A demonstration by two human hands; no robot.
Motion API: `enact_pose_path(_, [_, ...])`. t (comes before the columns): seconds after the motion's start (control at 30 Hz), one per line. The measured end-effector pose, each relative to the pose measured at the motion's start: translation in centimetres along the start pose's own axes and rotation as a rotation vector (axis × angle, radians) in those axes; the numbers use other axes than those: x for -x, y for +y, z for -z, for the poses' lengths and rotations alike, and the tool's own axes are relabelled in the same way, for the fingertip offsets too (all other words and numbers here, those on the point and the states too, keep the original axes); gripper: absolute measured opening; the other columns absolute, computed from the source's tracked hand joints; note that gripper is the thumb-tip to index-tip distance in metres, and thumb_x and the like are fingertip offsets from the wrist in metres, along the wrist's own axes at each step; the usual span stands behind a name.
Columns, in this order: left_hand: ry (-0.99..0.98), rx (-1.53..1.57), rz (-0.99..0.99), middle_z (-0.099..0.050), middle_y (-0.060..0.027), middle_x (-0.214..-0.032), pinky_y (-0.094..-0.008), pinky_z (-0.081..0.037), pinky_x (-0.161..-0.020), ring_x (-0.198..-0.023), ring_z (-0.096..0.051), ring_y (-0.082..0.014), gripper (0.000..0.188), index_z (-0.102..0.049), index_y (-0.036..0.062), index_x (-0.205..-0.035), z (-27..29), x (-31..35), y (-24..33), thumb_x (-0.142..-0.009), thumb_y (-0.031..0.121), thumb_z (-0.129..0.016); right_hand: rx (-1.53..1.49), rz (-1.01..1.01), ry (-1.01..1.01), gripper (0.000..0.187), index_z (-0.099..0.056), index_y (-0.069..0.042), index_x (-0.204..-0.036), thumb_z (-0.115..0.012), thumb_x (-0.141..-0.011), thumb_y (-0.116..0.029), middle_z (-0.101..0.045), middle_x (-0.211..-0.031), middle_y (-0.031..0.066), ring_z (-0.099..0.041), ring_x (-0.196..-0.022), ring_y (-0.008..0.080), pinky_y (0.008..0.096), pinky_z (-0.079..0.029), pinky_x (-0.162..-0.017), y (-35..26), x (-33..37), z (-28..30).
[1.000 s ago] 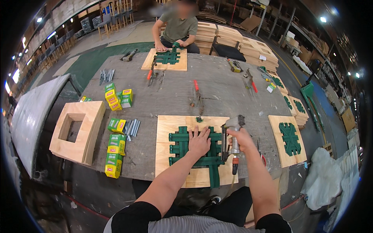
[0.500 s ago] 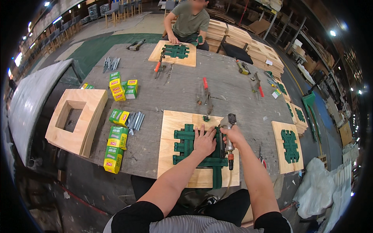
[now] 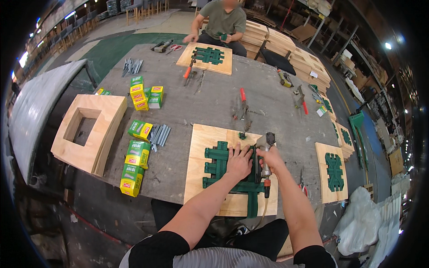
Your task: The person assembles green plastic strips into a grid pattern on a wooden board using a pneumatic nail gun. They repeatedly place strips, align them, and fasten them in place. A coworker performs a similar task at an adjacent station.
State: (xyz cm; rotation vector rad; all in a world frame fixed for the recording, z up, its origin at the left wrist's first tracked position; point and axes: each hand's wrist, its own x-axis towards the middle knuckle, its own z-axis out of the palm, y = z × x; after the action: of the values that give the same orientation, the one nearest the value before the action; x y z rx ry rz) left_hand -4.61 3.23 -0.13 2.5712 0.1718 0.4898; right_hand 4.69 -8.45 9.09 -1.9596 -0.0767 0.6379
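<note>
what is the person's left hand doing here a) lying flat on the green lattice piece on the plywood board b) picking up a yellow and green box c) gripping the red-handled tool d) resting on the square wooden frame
a: the left hand lies palm down on the green lattice piece on the plywood board, while the right hand grips an air tool beside it.

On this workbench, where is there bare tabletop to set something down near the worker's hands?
Bare grey tabletop lies between the green and yellow boxes and the red-handled tool. Another patch sits between the near plywood board and the right board. It is crowded where the left hand and right hand work.
</note>
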Motion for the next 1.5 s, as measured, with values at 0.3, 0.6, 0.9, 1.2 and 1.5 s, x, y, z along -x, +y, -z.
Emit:
enact_pose_path(0.3, [0.057, 0.029, -0.021, -0.049, -0.0098, -0.151, -0.0625, -0.022, -0.122, -0.148, -0.034, -0.0389, 0.047, -0.062, 0.0124, -0.141, -0.6, -0.1, -0.4, -0.096, 0.027, -0.062, -0.041, -0.011, -0.026, 0.022, -0.059, -0.006, -0.111, -0.072, -0.095, -0.012, -0.063, -0.086, 0.0040, -0.055, -0.053, 0.0127, 0.0312, -0.046, -0.043, 0.8, -0.5, 0.1])
enact_pose_path(0.6, [0.074, 0.056, -0.026, -0.050, -0.0118, -0.148, -0.0624, -0.023, -0.121, -0.147, -0.035, -0.0401, 0.045, -0.063, 0.0102, -0.138, -0.7, -0.2, -0.7, -0.095, 0.024, -0.062, -0.064, 0.017, -0.070, 0.025, -0.057, -0.006, -0.116, -0.070, -0.095, -0.010, -0.062, -0.086, 0.0034, -0.055, -0.052, 0.0115, 0.0300, -0.045, -0.042, 1.0, -0.7, 0.2])
enact_pose_path(0.9, [0.046, 0.078, -0.006, -0.049, -0.0128, -0.150, -0.0620, -0.021, -0.122, -0.148, -0.033, -0.0402, 0.046, -0.062, 0.0093, -0.139, -0.7, -0.3, -0.9, -0.096, 0.026, -0.060, -0.041, 0.011, -0.031, 0.025, -0.056, -0.006, -0.116, -0.070, -0.095, -0.009, -0.062, -0.085, 0.0033, -0.055, -0.052, 0.0112, 0.0294, -0.045, -0.042, 0.9, -0.6, -0.7])
enact_pose_path(1.2, [0.076, 0.066, -0.020, -0.052, -0.0132, -0.147, -0.0614, -0.022, -0.122, -0.147, -0.035, -0.0397, 0.045, -0.064, 0.0087, -0.137, -0.8, -0.3, -0.8, -0.096, 0.026, -0.060, -0.046, 0.014, -0.044, 0.018, -0.061, -0.003, -0.108, -0.071, -0.094, -0.009, -0.064, -0.085, 0.0043, -0.055, -0.052, 0.0116, 0.0299, -0.045, -0.043, 0.5, -0.6, -0.6])
enact_pose_path(1.5, [0.115, 0.115, -0.024, -0.055, -0.0150, -0.141, -0.0587, -0.025, -0.121, -0.141, -0.042, -0.0399, 0.040, -0.068, 0.0065, -0.128, -1.0, 0.4, -0.4, -0.091, 0.022, -0.065, -0.047, 0.018, -0.094, 0.023, -0.059, -0.003, -0.112, -0.071, -0.094, -0.010, -0.063, -0.083, 0.0043, -0.054, -0.051, 0.0121, 0.0306, -0.046, -0.042, 1.1, -0.1, -0.5])
